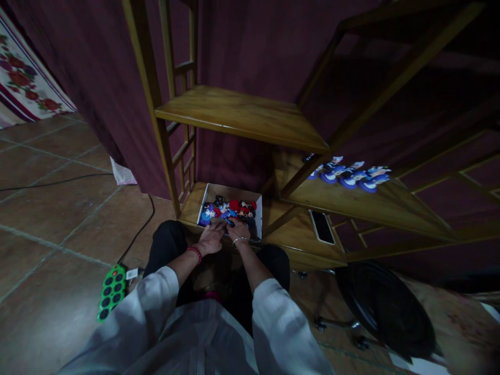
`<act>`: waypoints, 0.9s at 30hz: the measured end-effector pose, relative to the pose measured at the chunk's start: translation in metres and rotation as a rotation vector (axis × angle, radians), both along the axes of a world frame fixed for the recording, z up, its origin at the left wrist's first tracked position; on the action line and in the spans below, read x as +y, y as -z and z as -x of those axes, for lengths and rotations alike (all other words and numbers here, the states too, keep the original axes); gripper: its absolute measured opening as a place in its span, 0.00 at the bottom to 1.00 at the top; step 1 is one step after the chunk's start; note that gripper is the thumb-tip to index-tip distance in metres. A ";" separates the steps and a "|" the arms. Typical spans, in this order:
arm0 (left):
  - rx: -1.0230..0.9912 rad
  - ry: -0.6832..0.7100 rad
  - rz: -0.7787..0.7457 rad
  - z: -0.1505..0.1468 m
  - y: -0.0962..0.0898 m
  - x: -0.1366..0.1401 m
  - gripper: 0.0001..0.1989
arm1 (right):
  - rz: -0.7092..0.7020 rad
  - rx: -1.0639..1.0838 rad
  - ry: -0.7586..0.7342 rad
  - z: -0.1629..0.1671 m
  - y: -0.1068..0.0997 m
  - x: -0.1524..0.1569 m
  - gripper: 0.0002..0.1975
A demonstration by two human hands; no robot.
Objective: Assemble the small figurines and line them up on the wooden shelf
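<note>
An open white box [258, 216] on the low wooden shelf holds several small figurines [234, 207] in red, blue, white and black, lying jumbled together. My left hand [212, 238], with a red bead bracelet at the wrist, is over the box's front edge, its fingers bent together. Close beside it, my right hand [239, 229], wearing a silver bangle, reaches into the box's front part. Its fingers are closed at a small dark-blue thing [230, 222] between the two hands. What the left fingers hold, if anything, is hidden.
Several blue-based figurines [351, 174] stand in a row on the raised right shelf [351, 205]. A phone [322, 227] lies below it. Another shelf board [238, 114] overhangs the box. A black round stool [386, 307] and a green power strip [112, 292] flank me.
</note>
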State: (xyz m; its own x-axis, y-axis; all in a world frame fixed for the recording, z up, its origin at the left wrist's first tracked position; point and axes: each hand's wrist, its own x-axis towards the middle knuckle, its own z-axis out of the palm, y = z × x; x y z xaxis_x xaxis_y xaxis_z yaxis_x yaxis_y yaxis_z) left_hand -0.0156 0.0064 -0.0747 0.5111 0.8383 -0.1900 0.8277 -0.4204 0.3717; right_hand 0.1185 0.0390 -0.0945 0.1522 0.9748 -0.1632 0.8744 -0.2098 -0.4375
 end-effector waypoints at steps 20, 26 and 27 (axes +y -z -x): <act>0.118 -0.015 -0.033 -0.005 0.011 0.001 0.24 | -0.063 0.000 -0.022 0.000 -0.002 0.006 0.15; 0.132 -0.006 -0.009 -0.006 0.011 0.003 0.23 | -0.046 -0.093 -0.109 0.003 -0.005 0.012 0.20; 0.132 -0.002 -0.011 -0.006 0.012 0.004 0.23 | -0.041 -0.114 -0.115 0.004 -0.006 0.012 0.21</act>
